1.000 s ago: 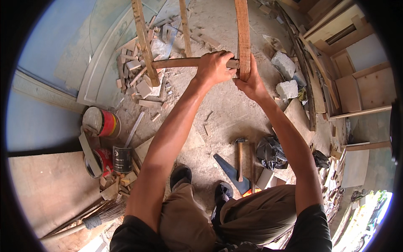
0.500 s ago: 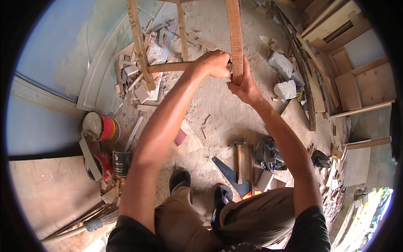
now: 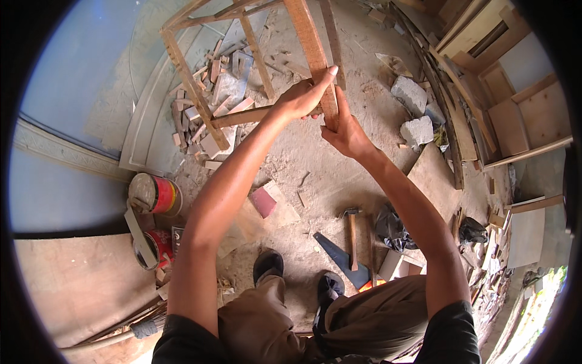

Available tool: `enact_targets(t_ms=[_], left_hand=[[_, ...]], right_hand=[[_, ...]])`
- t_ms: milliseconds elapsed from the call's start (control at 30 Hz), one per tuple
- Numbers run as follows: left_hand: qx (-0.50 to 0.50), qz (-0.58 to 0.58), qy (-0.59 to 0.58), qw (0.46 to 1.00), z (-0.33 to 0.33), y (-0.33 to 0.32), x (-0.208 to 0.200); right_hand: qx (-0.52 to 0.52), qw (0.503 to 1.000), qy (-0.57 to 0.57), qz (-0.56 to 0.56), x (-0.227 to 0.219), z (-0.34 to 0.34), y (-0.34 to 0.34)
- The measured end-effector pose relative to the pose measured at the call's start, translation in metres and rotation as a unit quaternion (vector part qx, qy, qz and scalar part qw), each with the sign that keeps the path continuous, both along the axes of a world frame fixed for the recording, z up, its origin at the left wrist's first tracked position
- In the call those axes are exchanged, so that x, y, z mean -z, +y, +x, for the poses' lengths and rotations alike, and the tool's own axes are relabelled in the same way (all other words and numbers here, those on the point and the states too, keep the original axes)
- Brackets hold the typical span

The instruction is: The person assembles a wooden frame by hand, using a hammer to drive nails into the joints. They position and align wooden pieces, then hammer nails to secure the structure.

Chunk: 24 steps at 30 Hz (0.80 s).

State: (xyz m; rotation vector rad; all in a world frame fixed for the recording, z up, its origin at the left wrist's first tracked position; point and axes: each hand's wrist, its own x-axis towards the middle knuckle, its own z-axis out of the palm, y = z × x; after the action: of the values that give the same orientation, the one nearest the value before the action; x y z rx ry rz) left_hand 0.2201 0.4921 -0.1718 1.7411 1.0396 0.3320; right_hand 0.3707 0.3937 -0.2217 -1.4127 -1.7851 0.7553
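A wooden frame point(image 3: 262, 114) of thin legs and rails, like that of a stool or small table, is held up at the top of the view. My left hand point(image 3: 303, 98) grips it where the side rail meets the nearest leg point(image 3: 307, 33). The left thumb lies across that leg, and fingertips show underneath. Around the lower end of the same leg, my right hand point(image 3: 350, 134) is closed, its far fingers hidden behind the wood.
Wood offcuts point(image 3: 225, 91) lie heaped beyond the frame. By my feet are a hammer point(image 3: 353, 242) and a handsaw point(image 3: 336, 255). Paint buckets point(image 3: 159, 193) stand at left. Concrete chunks point(image 3: 416, 131) and wooden cabinets point(image 3: 524, 118) are at right.
The frame has tilted and swung left, bringing more of its rails into view. My left hand has shifted from a fist beside the leg to a grip with the thumb across it.
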Motion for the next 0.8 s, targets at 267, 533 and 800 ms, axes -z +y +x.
enact_targets(t_ms=[267,533,800], left_hand=[[-0.054,0.177,0.085,0.979,-0.006,-0.017,0.028],[-0.104,0.245,0.06,0.962,0.009,-0.067,0.062],[0.034,0.171,0.14,0.975,0.057,-0.11,0.14]], right_hand=[[0.003,0.997,-0.051,-0.059,-0.012,-0.01,-0.006],[-0.166,0.986,-0.01,0.027,0.029,0.032,-0.029],[0.061,0.993,0.073,-0.066,0.006,0.108,-0.098]])
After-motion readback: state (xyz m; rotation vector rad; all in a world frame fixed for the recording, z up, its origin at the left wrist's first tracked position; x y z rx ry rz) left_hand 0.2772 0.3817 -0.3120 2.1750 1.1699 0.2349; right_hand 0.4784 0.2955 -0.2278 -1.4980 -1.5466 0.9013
